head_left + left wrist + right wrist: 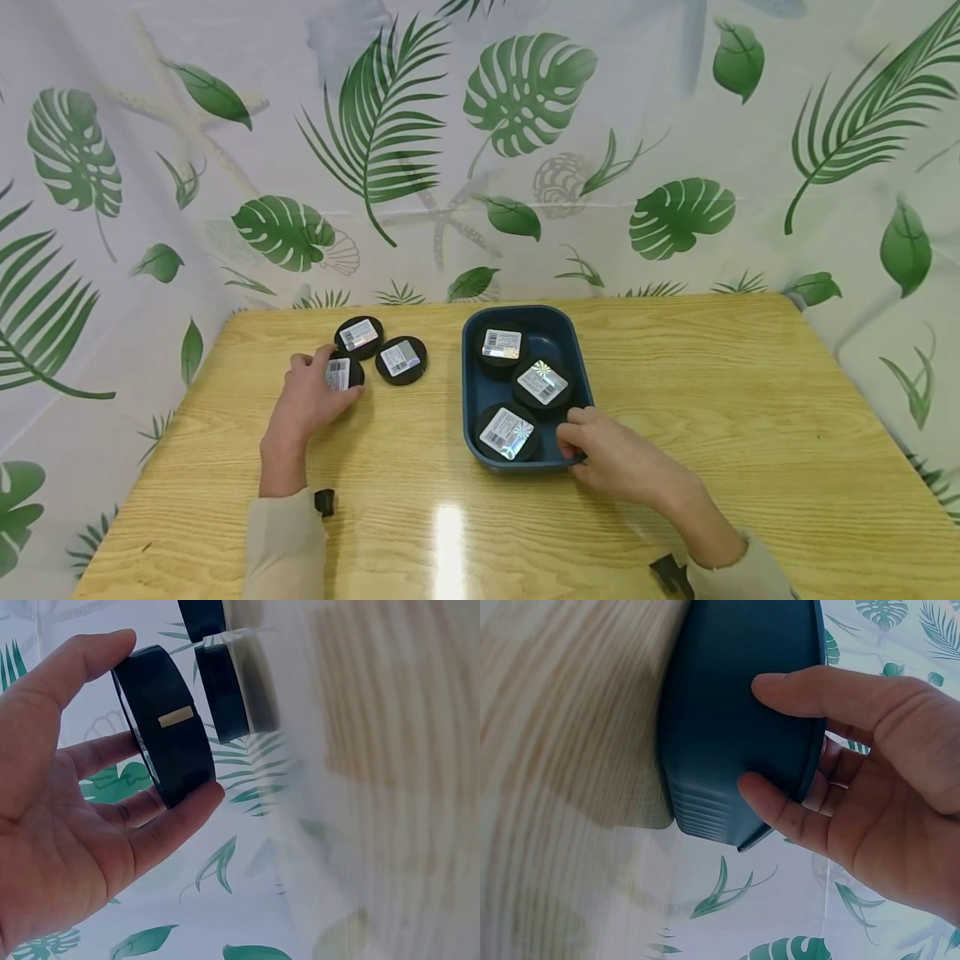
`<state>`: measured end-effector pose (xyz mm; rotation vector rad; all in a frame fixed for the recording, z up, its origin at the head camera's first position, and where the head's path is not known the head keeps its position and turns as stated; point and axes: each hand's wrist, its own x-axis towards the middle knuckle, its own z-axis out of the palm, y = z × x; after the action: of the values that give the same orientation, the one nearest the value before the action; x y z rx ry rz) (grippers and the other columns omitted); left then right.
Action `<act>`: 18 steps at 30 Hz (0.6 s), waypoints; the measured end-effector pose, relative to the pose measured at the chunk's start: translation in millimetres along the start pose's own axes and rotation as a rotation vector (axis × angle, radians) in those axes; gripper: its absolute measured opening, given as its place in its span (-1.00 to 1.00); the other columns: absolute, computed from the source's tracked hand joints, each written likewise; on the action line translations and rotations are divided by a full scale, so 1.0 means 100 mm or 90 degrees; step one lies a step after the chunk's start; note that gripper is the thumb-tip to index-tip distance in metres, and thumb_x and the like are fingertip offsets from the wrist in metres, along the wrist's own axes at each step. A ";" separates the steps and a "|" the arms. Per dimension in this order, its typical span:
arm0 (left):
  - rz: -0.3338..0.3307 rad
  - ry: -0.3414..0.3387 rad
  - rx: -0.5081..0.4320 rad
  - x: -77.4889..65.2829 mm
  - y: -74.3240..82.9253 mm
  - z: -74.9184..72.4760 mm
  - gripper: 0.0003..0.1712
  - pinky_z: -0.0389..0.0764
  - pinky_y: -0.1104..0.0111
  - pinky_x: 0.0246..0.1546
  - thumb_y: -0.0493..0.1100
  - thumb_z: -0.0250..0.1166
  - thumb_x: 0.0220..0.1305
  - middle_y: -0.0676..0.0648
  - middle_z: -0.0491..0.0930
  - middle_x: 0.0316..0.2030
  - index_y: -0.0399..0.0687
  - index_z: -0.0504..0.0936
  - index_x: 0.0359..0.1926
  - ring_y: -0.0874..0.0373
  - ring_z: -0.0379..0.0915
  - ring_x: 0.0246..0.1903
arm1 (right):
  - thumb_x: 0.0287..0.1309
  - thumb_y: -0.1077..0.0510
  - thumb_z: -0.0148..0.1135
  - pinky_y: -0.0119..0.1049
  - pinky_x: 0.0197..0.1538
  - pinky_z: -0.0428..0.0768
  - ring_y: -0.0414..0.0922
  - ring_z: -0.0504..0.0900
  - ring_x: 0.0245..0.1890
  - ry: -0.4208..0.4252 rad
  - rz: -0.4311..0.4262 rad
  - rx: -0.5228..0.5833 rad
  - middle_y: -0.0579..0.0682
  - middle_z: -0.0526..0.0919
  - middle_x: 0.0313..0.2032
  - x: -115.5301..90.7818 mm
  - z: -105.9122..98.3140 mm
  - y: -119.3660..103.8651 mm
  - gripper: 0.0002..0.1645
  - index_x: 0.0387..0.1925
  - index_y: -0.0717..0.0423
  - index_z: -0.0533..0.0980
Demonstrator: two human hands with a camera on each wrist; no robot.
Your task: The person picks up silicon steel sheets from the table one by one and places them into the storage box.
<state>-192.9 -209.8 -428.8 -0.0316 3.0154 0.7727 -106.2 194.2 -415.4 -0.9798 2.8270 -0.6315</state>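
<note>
My left hand [313, 400] grips a black round disc [339, 375] with a white barcode label by its edge. In the left wrist view, thumb and fingers hold that disc [165, 724] from opposite sides, and a small tan strip shows on its side wall. Two similar discs lie close beyond it, one disc [359, 336] behind and another disc [401, 360] to the right. My right hand [626, 458] holds the near right corner of a dark blue rectangular bin [525, 468]. In the right wrist view, fingers hook over the rim of the bin [735, 712], with the thumb against its outer wall.
Inside the bin lie three labelled black discs, a far disc [502, 346], a middle disc [542, 385] and a near disc [507, 433]. The wooden table [735, 383] ends at the back against a leaf-printed cloth [450, 167].
</note>
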 end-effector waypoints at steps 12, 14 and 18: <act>0.017 -0.008 0.002 -0.02 0.08 0.01 -0.08 0.46 -0.19 0.01 0.01 0.37 0.14 -0.49 0.20 0.14 -0.20 0.20 0.44 -0.39 0.26 0.07 | -0.13 0.45 0.39 -0.41 -0.38 0.35 -0.24 0.29 -0.43 0.001 0.004 -0.007 -0.18 0.32 -0.45 0.00 -0.01 -0.02 -0.62 -0.52 -0.04 0.43; 0.018 -0.007 0.002 -0.02 0.08 0.01 -0.07 0.46 -0.20 0.01 0.02 0.38 0.13 -0.49 0.20 0.15 -0.19 0.20 0.44 -0.39 0.26 0.07 | -0.13 0.45 0.40 -0.41 -0.38 0.35 -0.24 0.29 -0.43 0.000 0.006 -0.007 -0.18 0.33 -0.45 0.00 -0.01 -0.02 -0.62 -0.52 -0.04 0.43; 0.025 -0.002 0.007 -0.02 0.09 0.02 -0.07 0.47 -0.20 0.01 0.01 0.40 0.13 -0.50 0.21 0.15 -0.20 0.21 0.43 -0.40 0.28 0.06 | -0.12 0.44 0.41 -0.41 -0.38 0.36 -0.24 0.30 -0.43 -0.002 0.008 -0.007 -0.18 0.33 -0.44 0.00 -0.01 -0.02 -0.62 -0.52 -0.04 0.44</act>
<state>-191.3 -200.7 -426.5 0.0287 3.0259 0.7588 -105.4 192.9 -413.5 -0.9638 2.8346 -0.6142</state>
